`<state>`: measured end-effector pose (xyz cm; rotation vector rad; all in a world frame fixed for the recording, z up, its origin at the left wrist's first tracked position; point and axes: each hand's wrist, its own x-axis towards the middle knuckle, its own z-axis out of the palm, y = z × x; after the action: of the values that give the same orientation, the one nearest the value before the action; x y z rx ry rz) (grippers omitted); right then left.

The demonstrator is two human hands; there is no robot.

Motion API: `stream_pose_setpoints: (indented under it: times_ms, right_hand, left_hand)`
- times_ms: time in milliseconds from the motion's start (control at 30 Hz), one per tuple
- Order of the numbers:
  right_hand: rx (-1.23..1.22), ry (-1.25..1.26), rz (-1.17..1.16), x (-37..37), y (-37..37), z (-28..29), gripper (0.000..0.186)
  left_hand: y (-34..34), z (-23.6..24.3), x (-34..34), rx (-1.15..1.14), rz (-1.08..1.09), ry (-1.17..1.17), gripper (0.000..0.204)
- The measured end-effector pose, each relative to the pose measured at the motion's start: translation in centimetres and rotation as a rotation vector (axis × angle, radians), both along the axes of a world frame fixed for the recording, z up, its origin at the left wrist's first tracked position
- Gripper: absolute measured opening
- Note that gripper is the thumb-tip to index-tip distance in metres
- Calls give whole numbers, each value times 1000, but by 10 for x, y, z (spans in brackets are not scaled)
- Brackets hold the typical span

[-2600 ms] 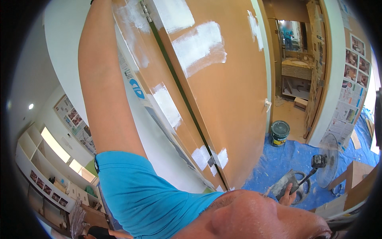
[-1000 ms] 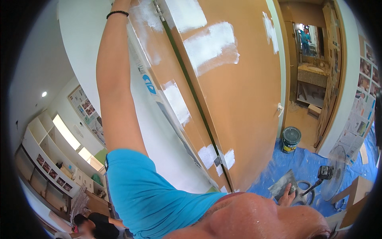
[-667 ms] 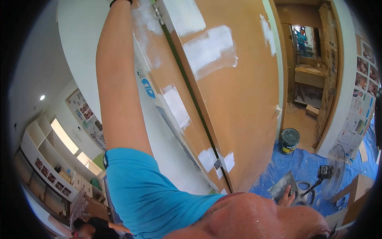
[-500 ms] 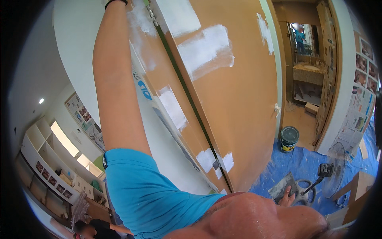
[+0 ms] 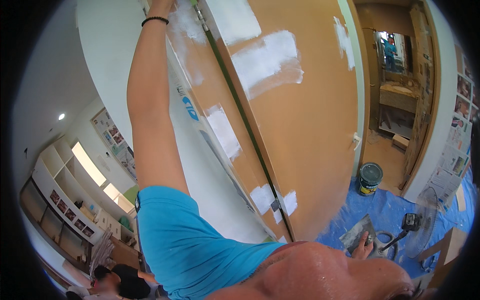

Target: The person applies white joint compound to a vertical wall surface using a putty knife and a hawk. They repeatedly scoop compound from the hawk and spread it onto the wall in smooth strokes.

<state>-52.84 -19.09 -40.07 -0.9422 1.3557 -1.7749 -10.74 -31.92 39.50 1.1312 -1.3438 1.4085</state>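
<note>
My left arm, in a blue sleeve, stretches up across the picture. A dark beaded bracelet [image 5: 155, 20] circles the wrist. Only the base of my left hand [image 5: 161, 6] shows at the top edge, against the brown door frame [image 5: 201, 85] with its white patches; the fingers are cut off. Beside the frame stands a brown door [image 5: 310, 125], ajar, with broad white patches and a metal hinge [image 5: 201, 19]. Low on the right, my right hand [image 5: 363, 247] is closed on a thin grey flat plate [image 5: 354, 233].
A dark lidded bucket [image 5: 370, 175] and a stand fan [image 5: 412, 220] are on blue floor sheeting [image 5: 336, 220]. Beyond the doorway is a washbasin [image 5: 400, 90]. White shelving [image 5: 62, 167] lines the left wall. A person in dark clothing [image 5: 129, 281] is at lower left.
The whole scene has shifted slightly right in the picture. More of my left wrist and the base of the hand now show at the top. My right hand still holds the plate.
</note>
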Motion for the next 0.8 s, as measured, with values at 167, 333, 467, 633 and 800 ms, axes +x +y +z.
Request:
stream_pose_setpoints:
  times_ms: [167, 333, 467, 633, 800]
  right_hand:
    - [-102, -16, 22, 13, 2, 5, 40]
    - [-66, -76, -13, 20, 9, 6, 40]
    - [-107, -69, -81, 22, 15, 5, 41]
    - [-29, -108, -54, 15, 20, -3, 42]
    - [-29, -49, -112, 8, 9, -14, 42]
  left_hand:
    - [9, 30, 20, -49, -216, -133, 34]
    - [-3, 46, -1, -138, -145, -53, 35]
    - [-9, 47, -10, -112, -154, 12, 38]
    - [-12, 56, -2, -17, -189, -51, 44]
    - [-9, 52, 1, -71, -13, 38, 46]
